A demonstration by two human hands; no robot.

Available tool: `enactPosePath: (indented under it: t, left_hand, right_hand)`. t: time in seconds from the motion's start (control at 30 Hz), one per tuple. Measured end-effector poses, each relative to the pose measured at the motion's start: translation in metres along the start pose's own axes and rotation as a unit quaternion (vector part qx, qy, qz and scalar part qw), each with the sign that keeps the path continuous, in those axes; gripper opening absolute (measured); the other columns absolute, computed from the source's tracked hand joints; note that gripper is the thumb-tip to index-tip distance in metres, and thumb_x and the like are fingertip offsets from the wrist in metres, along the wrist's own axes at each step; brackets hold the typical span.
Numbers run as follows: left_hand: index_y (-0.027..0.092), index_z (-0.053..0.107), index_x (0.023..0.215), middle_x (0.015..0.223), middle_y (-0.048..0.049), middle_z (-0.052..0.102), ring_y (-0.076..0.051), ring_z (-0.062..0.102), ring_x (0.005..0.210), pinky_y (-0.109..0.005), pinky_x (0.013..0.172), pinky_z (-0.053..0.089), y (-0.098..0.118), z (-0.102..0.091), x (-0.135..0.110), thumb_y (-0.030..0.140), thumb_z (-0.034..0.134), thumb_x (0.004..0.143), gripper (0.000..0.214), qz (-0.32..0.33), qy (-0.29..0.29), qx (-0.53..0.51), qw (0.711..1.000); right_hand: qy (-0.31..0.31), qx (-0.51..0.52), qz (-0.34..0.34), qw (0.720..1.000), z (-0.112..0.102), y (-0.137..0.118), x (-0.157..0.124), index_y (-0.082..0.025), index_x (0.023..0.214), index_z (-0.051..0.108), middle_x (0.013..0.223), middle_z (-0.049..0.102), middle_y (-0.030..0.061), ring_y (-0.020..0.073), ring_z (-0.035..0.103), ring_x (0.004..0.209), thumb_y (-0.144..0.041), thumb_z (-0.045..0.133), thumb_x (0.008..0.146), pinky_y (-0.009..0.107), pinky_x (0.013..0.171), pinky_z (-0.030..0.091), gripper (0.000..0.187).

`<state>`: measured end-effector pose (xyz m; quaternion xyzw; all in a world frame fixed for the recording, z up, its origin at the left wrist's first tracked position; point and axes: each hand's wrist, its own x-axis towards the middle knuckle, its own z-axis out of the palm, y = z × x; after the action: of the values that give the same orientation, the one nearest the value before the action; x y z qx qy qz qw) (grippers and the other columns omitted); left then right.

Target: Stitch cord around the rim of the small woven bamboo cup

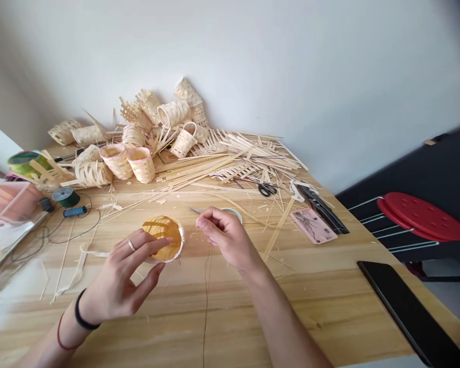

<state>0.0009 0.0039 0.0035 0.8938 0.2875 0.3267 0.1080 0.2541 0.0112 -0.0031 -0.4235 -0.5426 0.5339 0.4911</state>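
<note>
A small yellow woven bamboo basket [164, 225] lies on the wooden table, its round mouth edged partly with white ribbon [182, 240]. My left hand [132, 273], wearing a ring, reaches over it. The index finger stretches across the mouth and the thumb is apart, near the lower rim; whether it touches is unclear. To the right, my right hand [228, 237] is closed in a pinch above the table. What the fingertips hold is hidden. A thin pointed grey piece [195, 210] shows beside them, and a fine brown thread [206, 306] runs down the table below.
Several pale woven baskets [141, 166] and a heap of bamboo strips [249, 151] line the wall. Thread spools [66, 196] sit left. Scissors [267, 189], a pink tray [313, 226], a utility knife [324, 209] and a black phone [410, 312] lie right. Red stools [421, 214] stand beyond the edge.
</note>
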Motion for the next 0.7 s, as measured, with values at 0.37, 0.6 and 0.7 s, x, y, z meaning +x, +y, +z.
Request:
enactPosePath:
  t: [0.37,0.6,0.7]
  left_hand:
    - [0.019,0.063,0.134,0.099,-0.0041,0.067,-0.012,0.067,0.086,-0.022,0.077,0.059,0.006,-0.001,0.004,0.013,0.059,0.097,0.037,-0.006,0.01,-0.009,1.0]
    - [0.02,0.066,0.128,0.099,-0.005,0.069,-0.014,0.066,0.089,-0.026,0.08,0.058,0.001,0.007,-0.001,0.012,0.059,0.099,0.031,0.005,0.032,-0.026,0.999]
    - [0.02,0.068,0.121,0.098,-0.0053,0.069,-0.015,0.066,0.09,-0.027,0.081,0.057,0.001,0.009,-0.001,0.012,0.059,0.099,0.025,0.006,0.04,-0.022,0.999]
  right_hand:
    - [0.007,-0.046,-0.059,0.997,0.01,0.002,0.001,-0.02,0.085,0.065,0.078,0.059,-0.0022,0.0133,0.051,0.072,-0.051,0.067,0.097,0.027,0.067,0.041,0.034]
    - [-0.017,-0.094,-0.069,0.993,0.009,-0.017,-0.01,-0.021,0.085,0.066,0.077,0.066,-0.0002,0.0156,0.062,0.075,-0.048,0.067,0.099,0.028,0.072,0.048,0.03]
    - [-0.032,-0.094,-0.05,0.994,0.003,-0.014,-0.016,-0.022,0.083,0.063,0.063,0.058,-0.0034,0.0132,0.053,0.059,-0.05,0.066,0.1,0.027,0.058,0.042,0.033]
